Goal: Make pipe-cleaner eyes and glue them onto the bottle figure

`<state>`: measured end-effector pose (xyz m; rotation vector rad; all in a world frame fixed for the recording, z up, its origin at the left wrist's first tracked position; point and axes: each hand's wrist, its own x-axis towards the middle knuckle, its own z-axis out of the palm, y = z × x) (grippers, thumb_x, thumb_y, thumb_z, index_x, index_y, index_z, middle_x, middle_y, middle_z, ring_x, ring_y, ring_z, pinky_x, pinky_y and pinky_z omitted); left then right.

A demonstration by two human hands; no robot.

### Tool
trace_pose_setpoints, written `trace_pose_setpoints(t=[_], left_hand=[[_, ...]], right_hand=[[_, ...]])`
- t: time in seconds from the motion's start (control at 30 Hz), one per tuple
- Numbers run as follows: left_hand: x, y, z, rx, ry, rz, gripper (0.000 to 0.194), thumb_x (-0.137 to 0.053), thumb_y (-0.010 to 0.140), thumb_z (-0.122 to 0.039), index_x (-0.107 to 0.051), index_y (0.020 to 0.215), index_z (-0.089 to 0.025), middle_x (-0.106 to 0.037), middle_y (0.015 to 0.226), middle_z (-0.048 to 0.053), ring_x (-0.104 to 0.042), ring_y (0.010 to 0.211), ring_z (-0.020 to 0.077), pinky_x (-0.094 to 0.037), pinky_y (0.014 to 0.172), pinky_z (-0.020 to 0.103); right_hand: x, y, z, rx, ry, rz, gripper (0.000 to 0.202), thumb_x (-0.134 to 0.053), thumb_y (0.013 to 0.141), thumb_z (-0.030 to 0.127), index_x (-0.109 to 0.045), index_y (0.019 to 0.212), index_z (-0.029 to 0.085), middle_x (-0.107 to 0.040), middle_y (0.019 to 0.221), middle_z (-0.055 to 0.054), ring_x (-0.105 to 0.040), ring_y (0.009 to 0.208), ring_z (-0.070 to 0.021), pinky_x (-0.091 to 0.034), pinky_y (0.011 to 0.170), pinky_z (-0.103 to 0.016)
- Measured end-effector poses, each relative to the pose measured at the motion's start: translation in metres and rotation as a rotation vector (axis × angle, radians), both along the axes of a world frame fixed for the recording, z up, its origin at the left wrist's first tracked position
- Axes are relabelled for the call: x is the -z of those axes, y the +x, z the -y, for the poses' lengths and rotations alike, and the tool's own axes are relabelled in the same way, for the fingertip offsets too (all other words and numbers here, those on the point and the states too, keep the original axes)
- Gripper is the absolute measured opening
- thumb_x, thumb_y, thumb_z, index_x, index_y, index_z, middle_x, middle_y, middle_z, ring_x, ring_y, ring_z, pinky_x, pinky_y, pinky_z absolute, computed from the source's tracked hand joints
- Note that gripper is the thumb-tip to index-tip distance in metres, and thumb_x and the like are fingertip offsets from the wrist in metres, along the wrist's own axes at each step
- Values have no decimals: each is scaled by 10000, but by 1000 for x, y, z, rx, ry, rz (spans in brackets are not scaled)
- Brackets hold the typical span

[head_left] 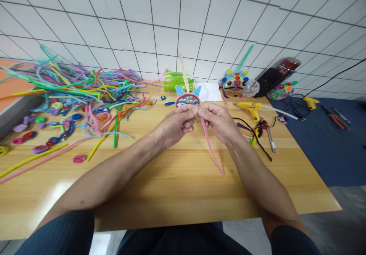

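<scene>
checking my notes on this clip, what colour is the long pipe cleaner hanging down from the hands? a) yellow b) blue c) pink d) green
c: the pipe cleaner trailing down from between the left hand and right hand onto the wooden table is pink.

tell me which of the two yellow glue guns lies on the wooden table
The yellow glue gun just right of the hands, near the black cord. The other yellow glue gun lies farther right on the dark blue mat.
</scene>
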<state>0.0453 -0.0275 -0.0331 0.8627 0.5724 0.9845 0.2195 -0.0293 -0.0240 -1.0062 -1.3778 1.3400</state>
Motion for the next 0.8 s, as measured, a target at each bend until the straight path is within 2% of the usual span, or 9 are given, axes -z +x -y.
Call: trace_pose_setpoints(t=[0.07,0.2,0.27,0.33,0.47,0.57,0.67,0.73,0.8], left_hand=[[-1,-2,-2,20,42,-37,380,-920,777,-409,-632,808,-164,-456,608,-73,-337,476,46,-264,458,173],[-10,-19,-16,120,361,-315,381,-946,755,-437,-717,846,-147,-648,728,-3,-544,619,92,-440,572,202],[-15,-26,-20,152,472,-405,366,-931,777,-437,-722,842,-144,-686,771,20,-605,692,120,-498,648,231],[-19,-29,-21,143,521,-422,358,-921,790,-436,-711,824,-148,-677,763,17,-606,687,121,-497,645,233],[-15,-22,-13,32,458,-317,338,-927,790,-411,-702,827,-160,-617,742,-14,-526,621,83,-411,544,191],[-6,-10,-5,-38,296,-155,373,-925,785,-452,-683,837,-173,-540,674,-49,-424,534,57,-339,490,181],[0,-3,-3,-28,153,-30,422,-920,774,-504,-659,833,-178,-443,597,-82,-332,487,48,-272,467,179],[-1,-5,-5,11,196,-64,435,-925,765,-516,-673,840,-170,-487,622,-70,-357,497,46,-292,476,181],[-5,-12,-10,62,335,-195,408,-926,772,-488,-702,853,-157,-594,702,-31,-455,551,60,-378,519,191]], right_hand=[[-2,4,-1,-35,-23,0,441,-895,717,570,-658,719,198,-533,633,42,-402,595,-103,-296,571,-275],[-6,12,-1,-153,-58,60,348,-863,748,460,-656,681,188,-521,626,41,-390,590,-96,-282,578,-282],[-7,14,0,-185,-56,91,322,-841,774,428,-656,672,186,-521,625,41,-395,589,-94,-278,579,-282],[-6,14,0,-187,-41,88,320,-834,802,425,-657,684,186,-526,642,40,-404,595,-93,-282,584,-280],[-3,9,2,-139,-17,14,342,-866,804,464,-669,739,192,-543,685,41,-429,614,-95,-302,591,-271],[-2,3,3,-91,-18,-25,400,-898,763,517,-660,736,197,-544,676,42,-420,601,-94,-302,583,-268],[-4,1,3,-61,-22,-43,423,-908,729,520,-637,697,198,-540,653,41,-418,592,-95,-290,574,-268],[-6,4,3,-72,-40,-29,370,-888,731,468,-639,688,197,-538,641,42,-410,582,-94,-276,567,-271],[-9,8,3,-114,-63,16,299,-841,746,404,-639,671,196,-524,620,45,-392,571,-93,-259,561,-277]])
